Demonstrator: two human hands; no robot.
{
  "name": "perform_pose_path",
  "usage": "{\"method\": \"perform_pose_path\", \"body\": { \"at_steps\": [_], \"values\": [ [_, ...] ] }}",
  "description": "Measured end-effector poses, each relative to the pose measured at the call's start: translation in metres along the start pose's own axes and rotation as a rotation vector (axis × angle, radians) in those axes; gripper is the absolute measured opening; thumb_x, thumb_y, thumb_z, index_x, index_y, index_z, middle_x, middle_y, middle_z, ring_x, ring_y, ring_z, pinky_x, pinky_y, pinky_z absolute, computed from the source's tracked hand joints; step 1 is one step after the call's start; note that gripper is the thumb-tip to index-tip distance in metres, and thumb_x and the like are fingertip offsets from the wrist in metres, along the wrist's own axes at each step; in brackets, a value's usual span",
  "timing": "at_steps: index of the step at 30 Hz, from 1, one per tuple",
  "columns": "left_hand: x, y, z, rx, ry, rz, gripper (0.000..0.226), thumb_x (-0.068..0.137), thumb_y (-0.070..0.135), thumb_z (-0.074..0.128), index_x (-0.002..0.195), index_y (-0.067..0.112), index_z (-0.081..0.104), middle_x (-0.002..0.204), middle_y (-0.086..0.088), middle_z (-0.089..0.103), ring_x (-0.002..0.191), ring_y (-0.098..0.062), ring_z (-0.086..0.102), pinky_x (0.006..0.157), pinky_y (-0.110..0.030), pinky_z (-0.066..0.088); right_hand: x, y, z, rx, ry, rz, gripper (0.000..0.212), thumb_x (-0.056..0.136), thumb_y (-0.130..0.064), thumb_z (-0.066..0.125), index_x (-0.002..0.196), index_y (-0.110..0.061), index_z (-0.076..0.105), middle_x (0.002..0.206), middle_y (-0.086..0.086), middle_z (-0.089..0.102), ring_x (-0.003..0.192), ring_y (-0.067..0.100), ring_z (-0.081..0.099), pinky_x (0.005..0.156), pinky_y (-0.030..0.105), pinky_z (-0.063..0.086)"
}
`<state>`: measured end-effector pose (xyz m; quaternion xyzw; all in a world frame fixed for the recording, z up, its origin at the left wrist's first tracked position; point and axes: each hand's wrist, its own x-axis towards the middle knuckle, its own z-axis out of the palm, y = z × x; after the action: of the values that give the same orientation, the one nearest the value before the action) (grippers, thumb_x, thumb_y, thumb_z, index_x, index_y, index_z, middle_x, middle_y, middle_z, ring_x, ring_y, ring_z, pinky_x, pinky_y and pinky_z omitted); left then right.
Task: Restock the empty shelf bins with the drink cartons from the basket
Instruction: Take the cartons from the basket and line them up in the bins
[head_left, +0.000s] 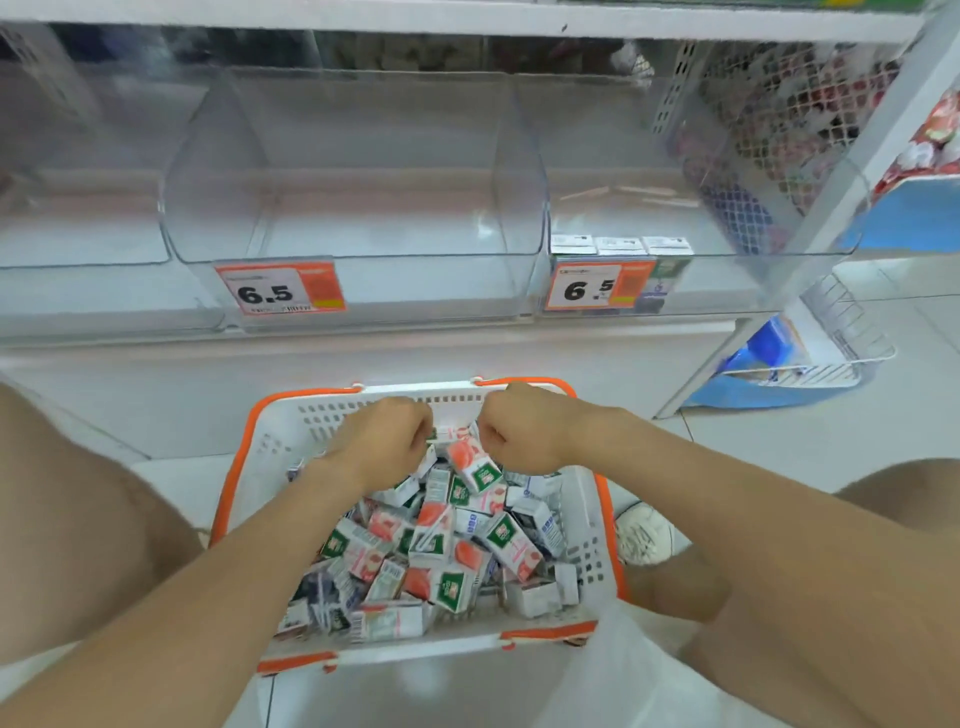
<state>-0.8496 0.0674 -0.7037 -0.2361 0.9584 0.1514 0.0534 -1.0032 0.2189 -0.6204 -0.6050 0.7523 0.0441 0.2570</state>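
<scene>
A white basket with an orange rim (244, 457) stands on the floor, filled with several small drink cartons (457, 551), some red and white, some green, some dark blue. My left hand (384, 441) and my right hand (519, 431) reach into its far end, side by side, each with fingers curled down around a carton at the top of the pile; the fingertips are hidden. Above it, the clear middle shelf bin (353, 208) with a 6.5 price tag (280, 291) is empty. The right bin (727, 218) holds three cartons (621, 247) at its front left.
Another empty clear bin (78, 218) sits at the left. A white shelf upright (810, 244) slants down at the right, with a wire rack (831, 358) of blue packs behind it. My knees flank the basket, and a white shoe (644, 540) lies right of it.
</scene>
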Motion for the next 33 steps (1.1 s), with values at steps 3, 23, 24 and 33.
{"method": "perform_pose_path", "body": {
  "at_steps": [3,23,24,33],
  "values": [
    [-0.001,-0.017,0.025,0.013,-0.030,-0.093,0.024,0.099,0.015,0.055,0.116,0.023,0.069,0.113,0.000,0.068,0.101,-0.022,0.063,0.079,-0.039,0.058,0.025,0.008,0.030,-0.012,-0.072,0.097,0.031,0.091,0.001,0.048,0.062,-0.010,0.045,0.059,0.007,0.048,0.053,0.022,0.045,0.051,0.031,0.037],
    [0.023,-0.040,0.083,-0.256,0.028,-0.215,0.054,0.089,0.010,0.080,0.132,0.023,0.049,0.130,-0.004,0.056,0.117,-0.030,0.052,0.099,-0.045,0.050,0.108,0.018,0.127,0.087,-0.063,0.358,0.051,0.080,-0.013,0.076,0.116,-0.011,0.039,0.090,0.003,0.055,0.076,0.024,0.057,0.058,0.035,0.045],
    [0.020,-0.042,0.079,-0.313,0.055,-0.224,0.049,0.090,0.013,0.079,0.127,0.022,0.049,0.126,-0.003,0.059,0.113,-0.028,0.056,0.096,-0.044,0.051,0.107,0.020,0.120,0.099,-0.079,0.365,0.040,0.079,-0.016,0.076,0.103,-0.010,0.045,0.086,0.001,0.052,0.074,0.020,0.054,0.057,0.032,0.043],
    [-0.013,-0.027,-0.009,-0.876,0.181,-0.253,0.023,0.097,0.041,0.073,0.110,0.026,0.061,0.083,0.000,0.071,0.055,-0.011,0.055,0.059,-0.032,0.047,0.069,0.002,0.032,0.238,0.036,0.110,0.064,0.083,-0.049,0.082,0.129,-0.006,0.069,0.132,0.016,0.067,0.125,0.030,0.060,0.100,0.040,0.052]
  ]
}}
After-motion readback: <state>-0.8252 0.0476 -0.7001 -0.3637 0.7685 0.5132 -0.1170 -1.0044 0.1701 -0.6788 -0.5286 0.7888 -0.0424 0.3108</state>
